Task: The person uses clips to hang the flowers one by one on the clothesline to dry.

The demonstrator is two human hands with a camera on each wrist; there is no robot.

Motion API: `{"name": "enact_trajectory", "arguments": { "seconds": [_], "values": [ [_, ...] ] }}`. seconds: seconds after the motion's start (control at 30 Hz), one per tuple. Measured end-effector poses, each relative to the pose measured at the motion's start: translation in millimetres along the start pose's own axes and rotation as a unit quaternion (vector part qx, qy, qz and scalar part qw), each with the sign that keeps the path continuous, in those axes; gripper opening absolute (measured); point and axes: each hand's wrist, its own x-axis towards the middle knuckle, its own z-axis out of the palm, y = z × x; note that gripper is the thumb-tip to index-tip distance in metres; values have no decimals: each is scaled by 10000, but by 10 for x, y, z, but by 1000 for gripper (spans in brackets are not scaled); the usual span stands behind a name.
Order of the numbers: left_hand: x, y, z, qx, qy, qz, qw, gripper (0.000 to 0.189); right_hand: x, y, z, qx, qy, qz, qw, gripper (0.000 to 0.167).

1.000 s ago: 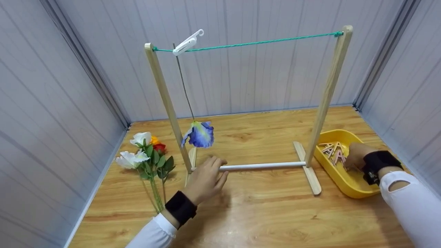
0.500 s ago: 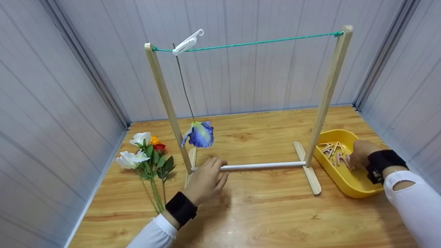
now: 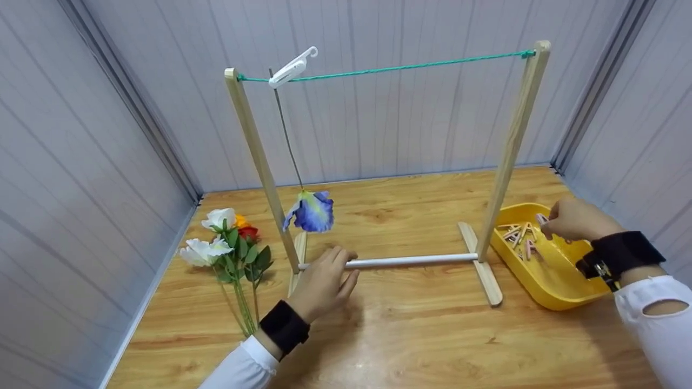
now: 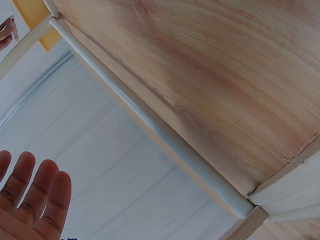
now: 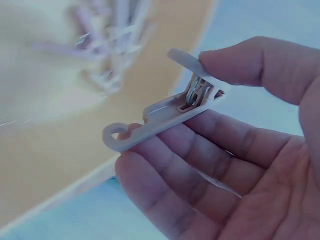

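Observation:
My right hand point(image 3: 581, 219) is raised over the yellow tray point(image 3: 546, 300), pinching a pale pink clothespin point(image 5: 165, 123) between thumb and fingers. The right wrist view shows the clothespin's hooked end and metal spring. Several more clothespins point(image 3: 521, 237) lie inside the tray. My left hand point(image 3: 324, 283) is at the left end of the white bar point(image 3: 416, 260) of a wooden stand; its fingers point(image 4: 55, 200) look straight and apart in the left wrist view. On the green line point(image 3: 400, 68), a white clothespin point(image 3: 288, 74) holds a purple flower point(image 3: 312, 212) by its stem, bloom down.
Left of the stand, a bunch of artificial flowers lies on the wooden table point(image 3: 411, 346), with a white rose point(image 3: 219, 218), another white bloom point(image 3: 204, 252), a red one point(image 3: 248, 232) and an orange one. The stand's right post point(image 3: 513, 151) rises beside the tray. Panelled walls surround the table.
My right hand has lifted from among the clothespins in the tray and moved up and right, now with one clothespin in its fingers. The left hand has stayed at the bar.

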Motion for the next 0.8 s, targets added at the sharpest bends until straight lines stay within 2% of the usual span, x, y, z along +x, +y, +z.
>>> {"name": "enact_trajectory", "arguments": {
  "seconds": [0.3,0.57,0.7,0.8],
  "values": [
    [37,38,-3,-221,307,243,9990,15,-337,-639,-103,-316,909,-478,9942,23],
    [58,126,18,-601,368,254,9972,11,-605,-1186,13,-718,1503,-1203,9787,20],
    [120,202,-8,-954,229,189,9950,11,-651,-1398,164,-945,1829,-1862,9607,15],
    [178,260,-23,-1366,72,172,9904,11,-619,-1504,322,-1132,2144,-2555,9359,13]
  ]
}}
